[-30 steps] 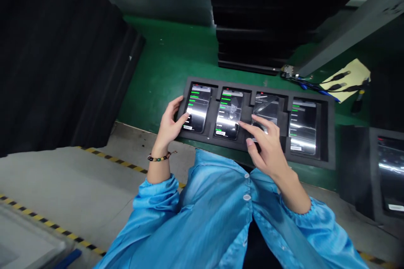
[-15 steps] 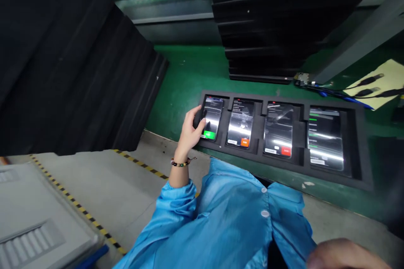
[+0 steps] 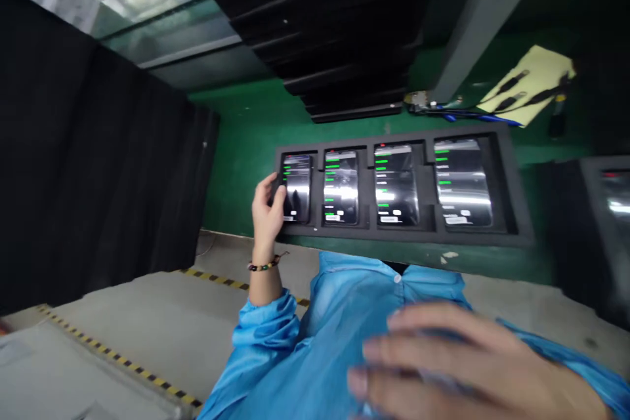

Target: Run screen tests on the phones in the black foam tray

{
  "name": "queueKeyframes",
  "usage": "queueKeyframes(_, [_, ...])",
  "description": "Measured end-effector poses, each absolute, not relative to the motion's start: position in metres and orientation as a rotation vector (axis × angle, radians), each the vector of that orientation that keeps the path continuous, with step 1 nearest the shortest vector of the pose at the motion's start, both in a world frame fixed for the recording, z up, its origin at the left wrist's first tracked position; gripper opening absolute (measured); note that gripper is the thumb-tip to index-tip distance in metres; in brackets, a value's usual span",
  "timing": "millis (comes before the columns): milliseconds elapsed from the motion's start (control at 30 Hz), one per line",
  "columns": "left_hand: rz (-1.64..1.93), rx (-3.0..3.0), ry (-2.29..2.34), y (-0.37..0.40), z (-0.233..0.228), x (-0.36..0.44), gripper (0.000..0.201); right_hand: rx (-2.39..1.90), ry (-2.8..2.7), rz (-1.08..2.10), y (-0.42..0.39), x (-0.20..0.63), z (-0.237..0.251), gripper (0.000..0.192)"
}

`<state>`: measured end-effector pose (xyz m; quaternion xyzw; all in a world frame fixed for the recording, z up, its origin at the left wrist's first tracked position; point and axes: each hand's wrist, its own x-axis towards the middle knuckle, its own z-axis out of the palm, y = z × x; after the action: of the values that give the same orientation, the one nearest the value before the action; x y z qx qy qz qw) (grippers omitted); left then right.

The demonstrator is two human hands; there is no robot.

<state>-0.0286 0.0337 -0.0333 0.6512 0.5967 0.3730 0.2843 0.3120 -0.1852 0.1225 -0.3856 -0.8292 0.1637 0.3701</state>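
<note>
A black foam tray lies on the green bench top and holds several phones with lit screens, each in its own pocket. My left hand rests at the tray's left end, thumb on the leftmost phone, fingers curled round the tray's edge. It wears a bead bracelet at the wrist. My right hand is close to the camera at the bottom right, blurred, fingers spread flat, holding nothing, well away from the tray.
A stack of black trays stands behind the phone tray. A yellow sheet with cables lies at the far right. Another tray with a phone sits at the right edge. Black panels lean on the left. Striped tape marks the grey floor.
My right hand left the third phone, dropped out of view, and now rises blurred near the camera. The screens went from lists to buttons and back to green lists. My left hand stayed.
</note>
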Motion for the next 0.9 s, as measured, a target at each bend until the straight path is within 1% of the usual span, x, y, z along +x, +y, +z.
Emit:
queueKeyframes(67, [1.003, 1.714, 1.6, 0.037, -0.035, -0.028, 0.053, -1.071, -2.036, 0.342, -0.16, 0.332, 0.111, 0.052])
queueKeyframes(100, [1.003, 1.711, 1.601, 0.039, -0.036, -0.029, 0.053, -1.232, -1.937, 0.306, -0.153, 0.345, 0.098, 0.055])
queueKeyframes(200, [1.002, 1.731, 1.609, 0.042, -0.038, -0.029, 0.054, -1.7, -1.678, 0.13, -0.15, 0.382, 0.045, 0.045])
queueKeyframes(300, [1.002, 1.726, 1.62, 0.042, -0.037, -0.028, 0.056, -1.888, -1.595, 0.085, -0.161, 0.407, 0.004, 0.041])
queueKeyframes(367, [1.004, 1.713, 1.626, 0.04, -0.035, -0.026, 0.055, -1.945, -1.632, 0.07, -0.166, 0.411, -0.007, 0.041])
queueKeyframes(467, [1.016, 1.698, 1.618, 0.038, -0.034, -0.024, 0.053, -1.939, -1.679, 0.048, -0.165, 0.402, -0.006, 0.042])
queueKeyframes(567, [1.04, 1.689, 1.596, 0.036, -0.035, -0.024, 0.051, -1.821, -1.778, 0.115, -0.156, 0.386, -0.001, 0.044])
queueKeyframes(700, [1.047, 1.692, 1.588, 0.033, -0.037, -0.027, 0.051, -1.727, -1.989, 0.195, -0.145, 0.372, 0.001, 0.049])
queueKeyframes(900, [1.043, 1.658, 1.535, 0.032, -0.046, -0.038, 0.052, -1.538, -2.08, 0.217, -0.122, 0.339, 0.005, 0.054])
